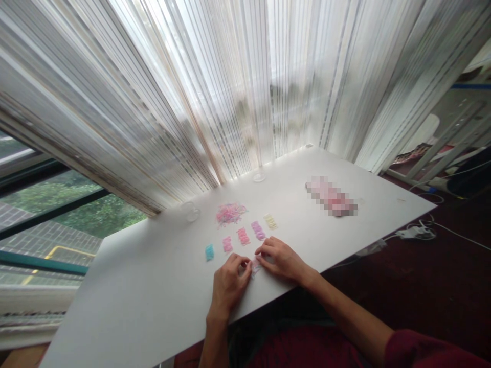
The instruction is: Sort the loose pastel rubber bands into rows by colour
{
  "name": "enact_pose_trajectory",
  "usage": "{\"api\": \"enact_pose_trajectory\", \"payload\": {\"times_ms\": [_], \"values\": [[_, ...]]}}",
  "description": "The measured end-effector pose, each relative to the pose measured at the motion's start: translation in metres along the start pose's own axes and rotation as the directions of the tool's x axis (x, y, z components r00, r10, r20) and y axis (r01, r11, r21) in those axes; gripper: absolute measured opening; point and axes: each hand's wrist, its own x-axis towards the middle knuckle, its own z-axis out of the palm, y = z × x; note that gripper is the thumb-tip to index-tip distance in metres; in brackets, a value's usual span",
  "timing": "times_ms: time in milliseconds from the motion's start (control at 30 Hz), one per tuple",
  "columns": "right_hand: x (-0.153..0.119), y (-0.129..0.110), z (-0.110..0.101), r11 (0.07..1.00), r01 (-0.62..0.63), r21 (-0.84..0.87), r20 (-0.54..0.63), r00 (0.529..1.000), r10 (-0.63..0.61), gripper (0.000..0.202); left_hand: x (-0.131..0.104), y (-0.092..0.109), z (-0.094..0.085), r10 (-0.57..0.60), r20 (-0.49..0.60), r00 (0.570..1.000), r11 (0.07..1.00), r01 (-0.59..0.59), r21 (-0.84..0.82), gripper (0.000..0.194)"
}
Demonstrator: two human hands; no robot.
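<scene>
My left hand (229,281) rests near the table's front edge, its thumb and forefinger brought together. My right hand (280,259) is just beside it, fingers bent and tips down close to the table. Between the fingertips lies a small pale pink and whitish bunch (256,265) of thin pieces, partly hidden. What either pinch holds is too small to make out. Beyond the hands sit small colour-sorted groups of thin pieces: blue (209,252), pink (227,244), coral pink (243,236), purple (258,230) and yellow (270,221). Behind them is a mixed-colour heap (230,213).
A clear round lid or dish (259,177) lies near the curtain (245,92), and a clear container (191,212) stands at the back left. A blurred-out pink object (331,197) lies on the right of the white table (146,291). Cables (416,231) lie beyond the right edge.
</scene>
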Motion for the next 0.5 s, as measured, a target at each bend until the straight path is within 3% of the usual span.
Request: {"api": "enact_pose_trajectory", "payload": {"times_ms": [500], "values": [[0.0008, -0.0011, -0.0027, 1.0, 0.01, 0.029, -0.012, 1.0, -0.01, 0.009, -0.003, 0.0007, -0.0004, 0.02, -0.003, 1.0, 0.996, -0.02, -0.089, 0.022]]}}
